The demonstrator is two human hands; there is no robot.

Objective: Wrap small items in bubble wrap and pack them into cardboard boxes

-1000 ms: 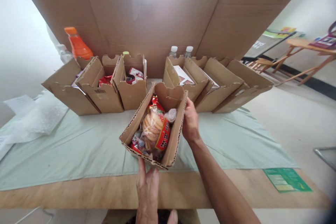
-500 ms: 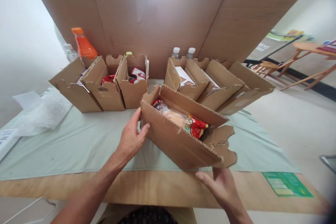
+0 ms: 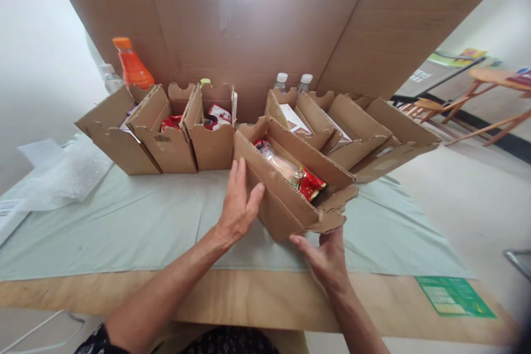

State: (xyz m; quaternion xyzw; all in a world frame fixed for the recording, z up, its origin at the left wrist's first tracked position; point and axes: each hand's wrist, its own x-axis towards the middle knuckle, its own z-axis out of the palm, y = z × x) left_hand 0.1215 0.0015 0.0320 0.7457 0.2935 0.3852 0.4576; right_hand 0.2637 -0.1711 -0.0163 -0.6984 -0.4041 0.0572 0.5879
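A small open cardboard box (image 3: pixel 286 199) lies angled on the pale green cloth (image 3: pixel 124 221), holding a red snack packet (image 3: pixel 305 182). My left hand (image 3: pixel 238 204) lies flat against the box's left side, fingers stretched out. My right hand (image 3: pixel 326 257) presses its fingers against the box's near end, under a torn flap. The box sits just in front of a row of similar small cardboard boxes (image 3: pixel 166 133), between the left group and the right group (image 3: pixel 352 133).
A big unfolded cardboard sheet (image 3: pixel 249 27) stands behind the rows. An orange bottle (image 3: pixel 130 66) and two clear bottles (image 3: pixel 292 82) stand at the back. Bubble wrap (image 3: pixel 70 174) lies left, a green card (image 3: pixel 454 296) right on the wooden table edge. Wooden chairs stand far right.
The box was turned from lengthwise to slanted, then pushed back toward the row. My left hand moved from its near end to its left side; my right hand came round to the near end.
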